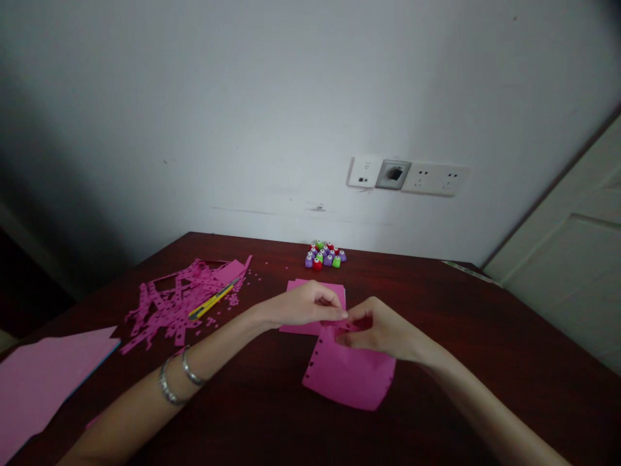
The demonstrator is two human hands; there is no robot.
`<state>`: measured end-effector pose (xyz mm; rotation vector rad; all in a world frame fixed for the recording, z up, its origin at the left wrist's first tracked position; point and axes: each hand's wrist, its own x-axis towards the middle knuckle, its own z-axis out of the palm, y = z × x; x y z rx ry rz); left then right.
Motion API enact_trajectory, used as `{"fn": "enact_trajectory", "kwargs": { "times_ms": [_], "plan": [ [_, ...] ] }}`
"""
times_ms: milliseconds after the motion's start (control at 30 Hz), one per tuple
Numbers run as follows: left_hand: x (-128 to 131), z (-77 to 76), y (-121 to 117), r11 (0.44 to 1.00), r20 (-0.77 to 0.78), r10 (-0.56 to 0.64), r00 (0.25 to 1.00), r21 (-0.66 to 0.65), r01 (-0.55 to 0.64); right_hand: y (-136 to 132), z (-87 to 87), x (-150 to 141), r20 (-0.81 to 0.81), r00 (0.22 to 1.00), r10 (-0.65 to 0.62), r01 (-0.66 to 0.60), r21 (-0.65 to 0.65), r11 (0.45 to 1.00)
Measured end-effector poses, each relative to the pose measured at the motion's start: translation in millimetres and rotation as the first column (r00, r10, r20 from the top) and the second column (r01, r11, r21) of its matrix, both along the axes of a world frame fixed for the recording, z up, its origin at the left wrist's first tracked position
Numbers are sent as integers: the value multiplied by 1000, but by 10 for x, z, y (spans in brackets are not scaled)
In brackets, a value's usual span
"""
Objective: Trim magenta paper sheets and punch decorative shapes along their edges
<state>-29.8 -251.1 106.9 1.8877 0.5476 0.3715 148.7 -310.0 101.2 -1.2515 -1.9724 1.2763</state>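
Over the dark red table (466,310), well in from its back edge, is a hole-edged pink sheet (352,378), its far edge pinched by the left hand (306,304) and right hand (383,329); small colourful pieces (325,255) cluster near the table's back edge.

Left hand (310,305): one
Right hand (384,330): one
Held sheet (356,378): one
Paper piles (48,378): two, the sheets in each uncountable
Scraps (196,288): many, too tangled to count
Paper dots (233,299): dozens
Cutter (212,303): one
Bracelets (168,393): two
Coloured pieces (317,264): about fourteen, some overlapping
Wall panels (363,172): at least three
Flat strip (470,272): one
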Motion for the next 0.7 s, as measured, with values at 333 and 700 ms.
{"fn": "enact_trajectory", "kwargs": {
  "times_ms": [333, 700],
  "plan": [
    [-118, -6, 105, 997, -6, 21, 1000, -79, -21, 33, -28, 63, -53, 998, -38, 38, 9, 999],
    [-52, -35, 49, 986, 82, 2, 997, -169, 12, -15, 10, 1, -93, 996, 3, -6, -36, 999]
  ]
}}
